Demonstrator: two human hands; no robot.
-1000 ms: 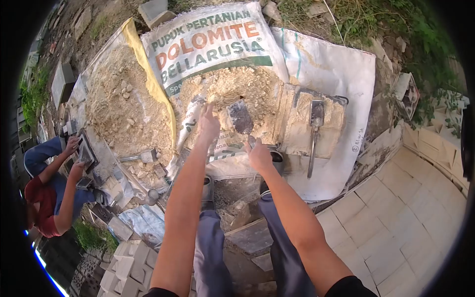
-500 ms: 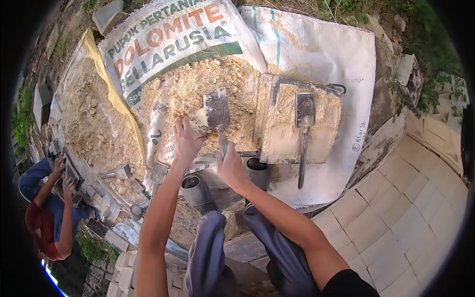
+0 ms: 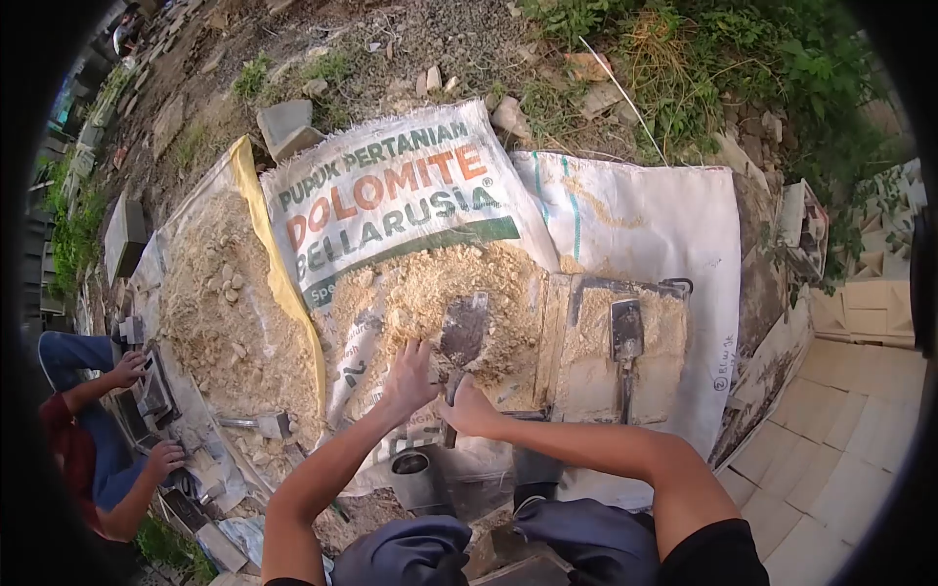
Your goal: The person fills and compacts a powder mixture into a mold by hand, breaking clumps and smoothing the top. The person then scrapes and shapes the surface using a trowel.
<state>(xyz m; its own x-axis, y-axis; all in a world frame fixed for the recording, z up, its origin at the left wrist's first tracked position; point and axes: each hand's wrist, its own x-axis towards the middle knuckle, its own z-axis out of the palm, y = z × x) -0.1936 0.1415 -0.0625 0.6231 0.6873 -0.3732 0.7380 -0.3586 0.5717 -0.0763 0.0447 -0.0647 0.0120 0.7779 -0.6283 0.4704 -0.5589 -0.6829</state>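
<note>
My right hand (image 3: 471, 408) is closed around the handle of a trowel. Its broad, powder-smeared blade (image 3: 464, 327) lies face up on a heap of pale, crumbly material (image 3: 503, 264). Just left of the blade, my left hand (image 3: 410, 379) reaches to the heap's near edge with fingers stretched out; whether it touches a lump there is hard to see. On the right sits a rectangular mould frame (image 3: 555, 337) holding the same material, partly smoothed at the near side. A second trowel (image 3: 626, 337) rests on that fill, handle towards me.
Printed sacks (image 3: 391, 186) lie under the heap, and a plain white sack (image 3: 708, 244) is under the mould. Another heap (image 3: 215, 283) is at left, near a hammer-like tool (image 3: 259, 425). A co-worker's hands (image 3: 164, 459) are at far left. Pale blocks (image 3: 811, 439) cover the right side.
My view has tilted up, so more ground shows beyond the sacks. My hands stay beside the heap, the right one still on the trowel. The co-worker's hands have moved farther apart.
</note>
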